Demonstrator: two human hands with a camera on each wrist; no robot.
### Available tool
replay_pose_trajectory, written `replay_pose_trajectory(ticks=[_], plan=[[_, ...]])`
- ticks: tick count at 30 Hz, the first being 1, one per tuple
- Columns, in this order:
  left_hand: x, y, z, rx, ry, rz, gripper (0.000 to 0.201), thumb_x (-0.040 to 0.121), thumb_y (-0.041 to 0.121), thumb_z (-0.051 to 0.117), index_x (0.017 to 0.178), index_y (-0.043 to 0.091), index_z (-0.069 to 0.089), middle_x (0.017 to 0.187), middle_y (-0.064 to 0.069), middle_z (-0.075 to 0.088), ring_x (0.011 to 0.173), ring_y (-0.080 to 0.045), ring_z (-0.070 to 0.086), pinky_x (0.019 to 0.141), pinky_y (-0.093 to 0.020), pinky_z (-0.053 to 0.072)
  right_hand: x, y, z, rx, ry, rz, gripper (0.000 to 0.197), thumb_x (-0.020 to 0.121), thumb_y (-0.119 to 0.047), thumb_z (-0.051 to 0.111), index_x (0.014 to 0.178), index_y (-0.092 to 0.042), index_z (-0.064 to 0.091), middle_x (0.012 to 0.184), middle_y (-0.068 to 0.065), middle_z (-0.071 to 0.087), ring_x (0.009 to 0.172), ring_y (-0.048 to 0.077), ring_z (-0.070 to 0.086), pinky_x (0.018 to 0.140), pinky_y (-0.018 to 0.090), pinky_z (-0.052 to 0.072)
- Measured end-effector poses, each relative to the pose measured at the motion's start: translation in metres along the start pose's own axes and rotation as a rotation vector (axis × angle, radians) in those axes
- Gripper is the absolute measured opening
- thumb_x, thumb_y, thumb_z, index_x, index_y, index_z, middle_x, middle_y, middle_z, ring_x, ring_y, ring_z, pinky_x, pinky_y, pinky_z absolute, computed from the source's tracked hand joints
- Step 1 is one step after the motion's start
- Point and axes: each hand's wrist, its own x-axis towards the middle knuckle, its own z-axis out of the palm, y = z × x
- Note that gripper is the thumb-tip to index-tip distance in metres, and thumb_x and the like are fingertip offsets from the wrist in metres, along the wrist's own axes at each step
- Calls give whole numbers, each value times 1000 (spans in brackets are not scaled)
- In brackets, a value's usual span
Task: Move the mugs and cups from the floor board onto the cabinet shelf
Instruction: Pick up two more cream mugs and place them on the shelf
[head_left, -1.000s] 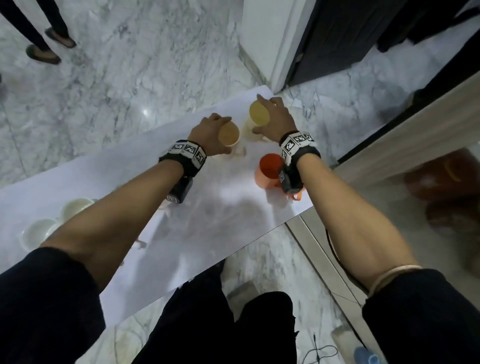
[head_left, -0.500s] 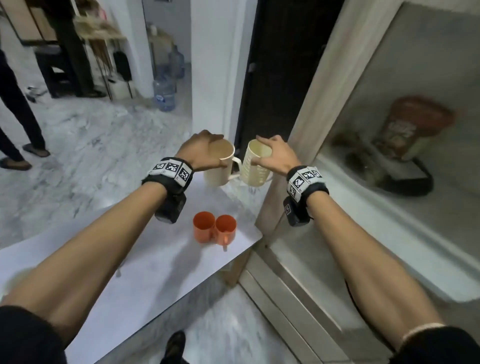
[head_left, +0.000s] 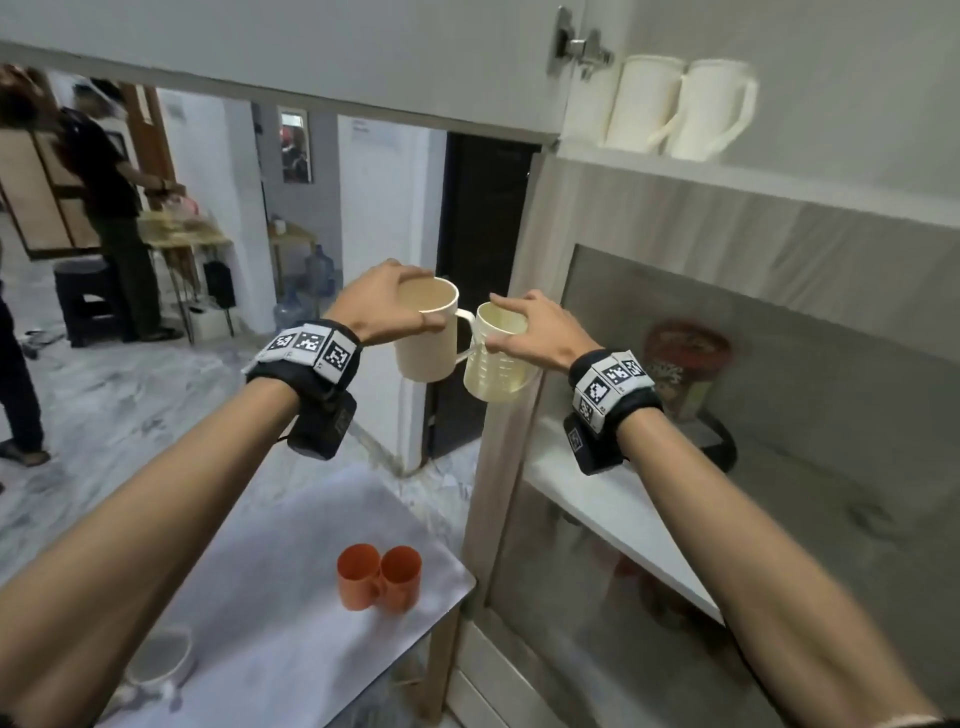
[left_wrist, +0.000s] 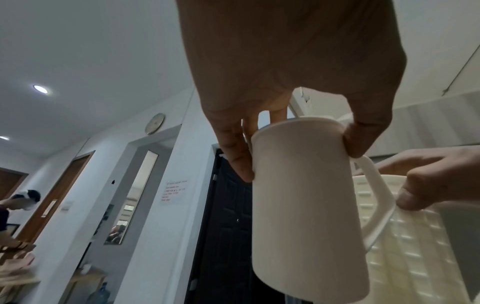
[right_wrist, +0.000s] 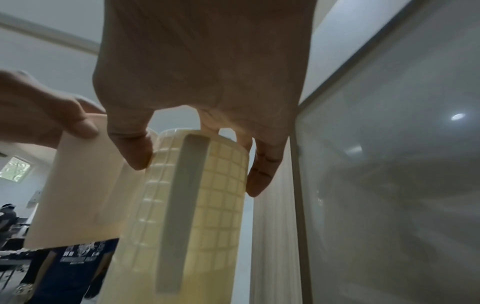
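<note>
Head view: left hand (head_left: 387, 301) grips a plain cream mug (head_left: 427, 332) by the rim; right hand (head_left: 540, 327) likewise a gridded yellowish mug (head_left: 496, 364), both mid-air w/ handle touching wall. Two white mugs (head_left: 680, 109) sit on the upper shelf (head_left: 727, 174); orange cups (head_left: 379, 577) remain on the floor board (head_left: 291, 623).

Left wrist: fingers (left_wrist: 233, 156) curled round the rim, thumb opposite.

Right wrist: same pinch; cabinet glass door (right_wrist: 389, 185) close by. Best to separate the mugs, lift above shelf edge, set down upright beside the others.

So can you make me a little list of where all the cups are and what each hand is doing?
left hand: grips the plain cream mug by its rim
right hand: grips the yellow gridded mug by its rim
both mugs: in the air, below the shelf
cabinet shelf: two white mugs
floor board: two orange cups, one white cup
</note>
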Motion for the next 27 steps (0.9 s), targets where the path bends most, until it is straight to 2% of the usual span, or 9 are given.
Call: replay_pose_trajectory(ticks=[3,6,9,11,14,18,21,24,27], plan=[[4,21,-17,-32,37,46,69,69,46,72,134,27,54,129,-3,55,116,-26,53,94,-39,47,-3,-6,-32,-34,32,-8,73,75,-55,62,143,-36,41,115,5,50,113,25,50,88,32,37],[8,44,-34,-49,68,87,68,72,43,73,135,26,53,131,-4,52,117,-25,51,92,-37,45,-5,-12,-71,-28,62,3,73,74,-56,61,142,-37,43,118,8,49,118,30,49,96,38,41],[14,71,-49,-55,89,141,68,72,43,72,135,25,53,132,-4,53,117,-25,52,88,-33,44,-7,-15,-114,-31,109,1,71,73,-57,59,140,-35,46,135,14,49,127,33,45,103,45,38],[20,94,-62,-54,102,180,71,68,48,71,133,27,54,131,-3,56,116,-23,54,93,-37,48,-7,-17,-144,-15,156,-13,67,75,-51,63,138,-30,50,143,10,49,131,28,45,104,40,36],[32,132,-82,-104,105,233,78,59,54,69,131,27,55,130,-1,61,115,-21,58,98,-39,49,-8,-23,-189,12,236,4,65,75,-47,65,136,-26,54,144,2,51,131,21,47,101,30,36],[51,183,-100,-213,82,299,83,52,54,66,129,24,57,125,-3,63,111,-21,60,99,-35,49,-20,-30,-252,20,306,20,71,68,-52,63,134,-24,57,139,-1,55,126,19,52,108,34,39],[67,223,-106,-209,77,353,85,51,53,65,130,23,57,127,-3,62,113,-22,59,100,-34,47,-33,-24,-302,-8,368,62,71,69,-51,64,134,-23,56,137,0,57,120,17,54,106,31,41],[81,261,-101,-163,33,405,85,50,55,66,128,24,58,124,-4,62,110,-22,58,98,-32,46,-47,-5,-340,-63,404,127,71,72,-49,66,136,-21,54,138,3,55,108,13,50,95,23,38],[93,298,-88,-147,-26,457,84,51,53,65,129,22,57,125,-5,61,113,-23,58,95,-28,45,-61,19,-366,-136,407,240,63,79,-42,66,138,-22,52,138,5,54,106,16,49,89,24,36]])
